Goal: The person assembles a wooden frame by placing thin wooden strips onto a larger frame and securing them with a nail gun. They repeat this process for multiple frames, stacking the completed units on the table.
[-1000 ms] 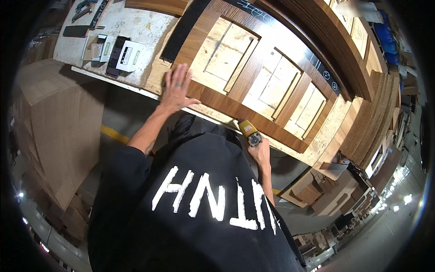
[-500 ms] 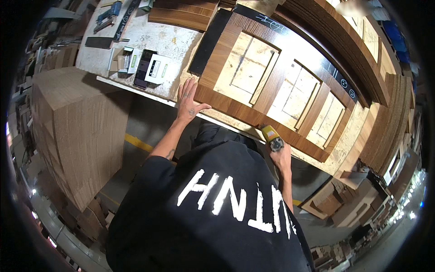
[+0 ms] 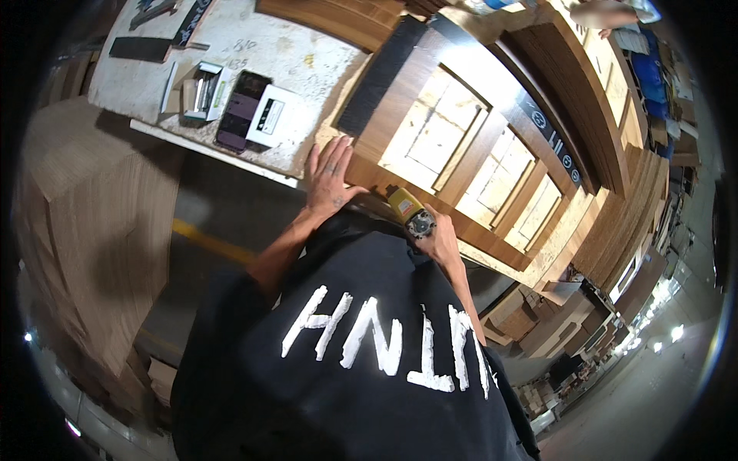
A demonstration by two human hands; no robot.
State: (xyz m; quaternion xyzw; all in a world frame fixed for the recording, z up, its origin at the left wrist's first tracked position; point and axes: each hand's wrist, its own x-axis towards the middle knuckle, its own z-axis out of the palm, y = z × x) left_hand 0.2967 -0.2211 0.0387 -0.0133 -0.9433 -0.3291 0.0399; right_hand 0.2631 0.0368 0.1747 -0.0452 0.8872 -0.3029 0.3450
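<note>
A brown wood-grain frame (image 3: 367, 161) with three rectangular openings lies flat on the workbench (image 3: 269, 50). My left hand (image 3: 329, 183) rests on its near left corner, fingers spread and flat, thumb pointing right. A yellow nail gun (image 3: 406, 204) with a grey round cap is in my right hand (image 3: 440, 240), fingers wrapped round its handle. The tool's nose is at the near rail of the frame, a short way right of my left thumb. Whether the nose touches the wood I cannot tell. A black strip (image 3: 382, 77) lies along the frame's left end.
On the bench's left part are a phone (image 3: 237, 127), a white box (image 3: 274, 115), an opened small box (image 3: 203, 92) and a black bar (image 3: 141, 49). Stacked boards (image 3: 92, 230) stand at left; stacked brown frames (image 3: 565, 84) at right. Another person's hand (image 3: 603, 15) shows far right.
My right hand has brought the nail gun leftward along the near rail, close to my left hand. My left hand stays on the corner. The whole view has shifted slightly.
</note>
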